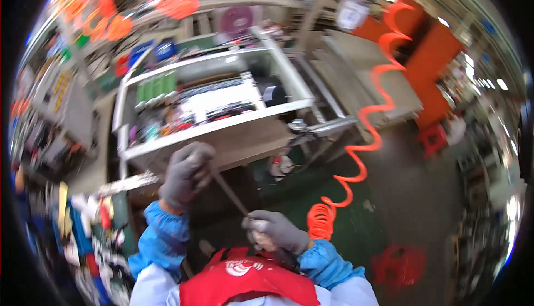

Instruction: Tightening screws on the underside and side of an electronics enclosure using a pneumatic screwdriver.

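Observation:
My left hand [188, 176], in a grey glove, is closed on the upper end of a thin greyish rod [229, 191]. My right hand [276, 230], gloved the same way, is closed around its lower end, close to the front of my red apron [245, 284]. The rod slants down to the right between the two hands, in front of an open white-framed drawer [217, 127]. Motion blur hides its exact kind.
Green cylinders [157, 90] and mixed small items lie in the drawer. A coiled orange hose [364, 120] hangs at the right, its lower coils near my right forearm. Orange panels [434, 61] stand behind, and a red stool [398, 265] is at the lower right.

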The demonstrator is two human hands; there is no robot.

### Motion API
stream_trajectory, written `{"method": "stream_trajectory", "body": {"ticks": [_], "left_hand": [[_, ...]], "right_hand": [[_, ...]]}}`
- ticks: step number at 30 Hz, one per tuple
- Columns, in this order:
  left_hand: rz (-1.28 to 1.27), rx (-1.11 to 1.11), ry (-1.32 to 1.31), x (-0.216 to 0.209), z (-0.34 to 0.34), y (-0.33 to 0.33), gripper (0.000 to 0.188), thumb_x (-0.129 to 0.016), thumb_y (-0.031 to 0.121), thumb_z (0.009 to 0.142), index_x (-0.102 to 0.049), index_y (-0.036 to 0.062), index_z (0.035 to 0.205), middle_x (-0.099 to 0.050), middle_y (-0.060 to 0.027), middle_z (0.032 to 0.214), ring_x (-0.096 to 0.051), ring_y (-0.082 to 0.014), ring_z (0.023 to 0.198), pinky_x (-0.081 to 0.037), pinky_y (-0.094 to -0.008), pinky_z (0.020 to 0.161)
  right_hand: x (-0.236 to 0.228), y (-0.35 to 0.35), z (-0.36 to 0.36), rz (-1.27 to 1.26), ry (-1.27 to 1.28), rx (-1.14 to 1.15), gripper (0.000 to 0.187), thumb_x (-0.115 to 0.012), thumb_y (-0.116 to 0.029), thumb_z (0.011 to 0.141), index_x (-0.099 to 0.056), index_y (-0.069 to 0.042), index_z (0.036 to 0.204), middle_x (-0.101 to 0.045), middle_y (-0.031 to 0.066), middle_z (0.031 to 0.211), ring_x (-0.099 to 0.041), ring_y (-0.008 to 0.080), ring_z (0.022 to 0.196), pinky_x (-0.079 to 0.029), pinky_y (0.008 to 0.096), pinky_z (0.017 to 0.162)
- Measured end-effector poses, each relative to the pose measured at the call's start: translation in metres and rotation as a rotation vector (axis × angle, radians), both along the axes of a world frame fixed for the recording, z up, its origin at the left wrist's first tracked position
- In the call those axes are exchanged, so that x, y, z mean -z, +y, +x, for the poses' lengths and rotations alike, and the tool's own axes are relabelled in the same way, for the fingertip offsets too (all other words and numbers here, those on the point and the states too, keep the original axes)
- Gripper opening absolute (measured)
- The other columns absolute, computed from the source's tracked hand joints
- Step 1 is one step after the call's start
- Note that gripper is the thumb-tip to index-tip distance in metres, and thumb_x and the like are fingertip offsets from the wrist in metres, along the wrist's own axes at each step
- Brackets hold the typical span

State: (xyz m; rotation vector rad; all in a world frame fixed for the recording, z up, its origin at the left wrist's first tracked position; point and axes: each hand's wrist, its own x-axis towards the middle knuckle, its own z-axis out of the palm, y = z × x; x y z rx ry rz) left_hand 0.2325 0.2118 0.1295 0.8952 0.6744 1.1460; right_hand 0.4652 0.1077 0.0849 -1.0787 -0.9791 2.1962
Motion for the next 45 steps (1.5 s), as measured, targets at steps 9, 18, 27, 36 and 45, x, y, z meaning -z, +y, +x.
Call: {"method": "stream_trajectory", "body": {"ticks": [9,18,27,36,45], "left_hand": [[0.147,0.033,0.006,-0.009,0.054,0.004,0.032,-0.056,0.041,0.096,-0.051,0.0099,0.090,-0.031,0.0067,0.056,-0.026,-0.0041,0.039,-0.017,-0.0206,0.034],[-0.086,0.314,0.282,0.035,0.128,-0.057,0.032,-0.060,0.037,0.090,-0.058,0.0051,0.087,-0.044,0.0009,0.057,-0.037,-0.0088,0.040,-0.026,-0.0239,0.036],[-0.312,0.368,0.436,0.111,0.155,-0.101,0.027,-0.055,0.031,0.096,-0.053,0.0080,0.083,-0.044,0.0008,0.058,-0.039,-0.0088,0.043,-0.029,-0.0239,0.037],[-0.300,0.360,0.420,0.107,0.148,-0.101,0.024,-0.054,0.029,0.097,-0.053,0.0097,0.083,-0.041,0.0029,0.057,-0.037,-0.0085,0.042,-0.028,-0.0237,0.037],[-0.333,0.512,0.238,0.123,0.120,-0.126,0.040,-0.056,0.042,0.096,-0.064,0.0039,0.089,-0.054,-0.0005,0.063,-0.044,-0.0086,0.046,-0.029,-0.0239,0.041]], "right_hand": [[-0.023,-0.015,0.016,0.106,0.251,0.078,0.030,-0.049,-0.035,0.094,-0.052,-0.006,0.097,-0.052,0.0077,0.059,-0.053,0.0163,0.044,-0.043,0.0289,0.040],[0.009,-0.051,0.050,-0.132,0.273,0.342,0.034,-0.046,-0.041,0.095,-0.050,-0.008,0.103,-0.054,0.0062,0.064,-0.052,0.0164,0.048,-0.042,0.0298,0.040],[0.062,-0.127,0.073,0.017,0.203,0.452,0.052,-0.049,-0.053,0.093,-0.056,-0.005,0.110,-0.061,0.0083,0.090,-0.061,0.0164,0.084,-0.047,0.0268,0.074],[0.063,-0.151,0.068,0.264,-0.246,0.354,0.070,-0.066,-0.028,0.085,-0.035,-0.003,0.143,-0.055,0.0072,0.108,-0.057,0.0138,0.085,-0.048,0.0296,0.078],[0.019,-0.126,0.044,0.161,-0.243,0.322,0.071,-0.067,-0.032,0.086,-0.034,-0.006,0.144,-0.055,0.0006,0.084,-0.052,0.0080,0.065,-0.044,0.0242,0.057]]}}
